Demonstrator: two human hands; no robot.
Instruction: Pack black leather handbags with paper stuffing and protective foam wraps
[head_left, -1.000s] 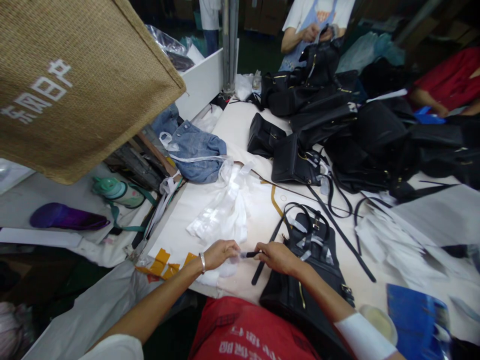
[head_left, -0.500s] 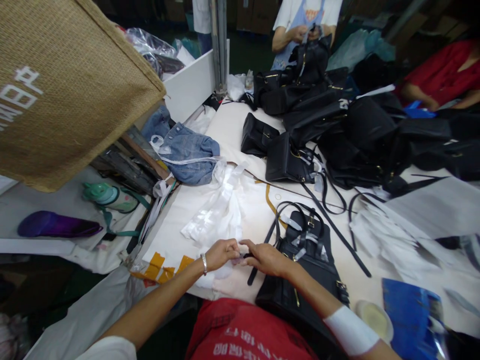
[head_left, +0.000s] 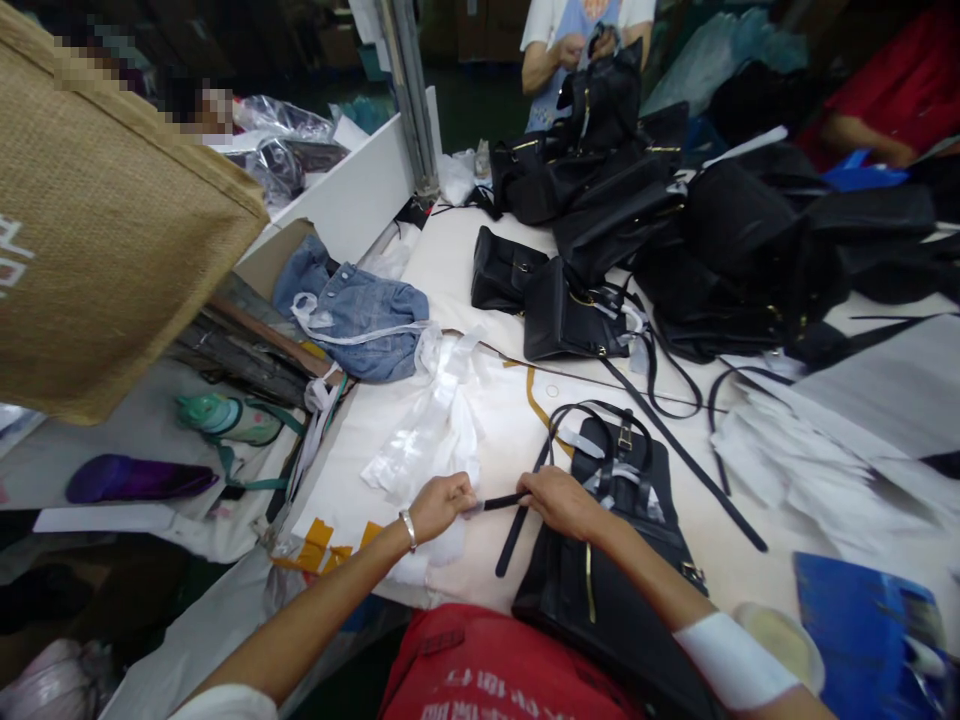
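A short stretch of black strap [head_left: 501,502] spans between my two hands. My left hand [head_left: 441,503], with a silver bracelet at the wrist, is closed in a pinch at the strap's left end, where a bit of clear plastic [head_left: 475,509] shows. My right hand [head_left: 561,503] pinches the strap farther right, just above the front of a black backpack [head_left: 630,590]. This backpack lies before me with gold buckles and zip, its handles partly wrapped in plastic. Another strap end [head_left: 513,543] hangs loose on the table below my right hand.
Clear plastic sleeves [head_left: 424,440] lie left of centre, beside a denim bag [head_left: 367,315]. Black bags [head_left: 720,250] are heaped at the back right, white sheets [head_left: 795,450] at the right. A co-worker [head_left: 570,60] handles a bag across the table. Burlap [head_left: 112,220] hangs at the upper left.
My right hand has moved right, away from the left hand, and the black strap now shows stretched between them. The camera view has shifted slightly.
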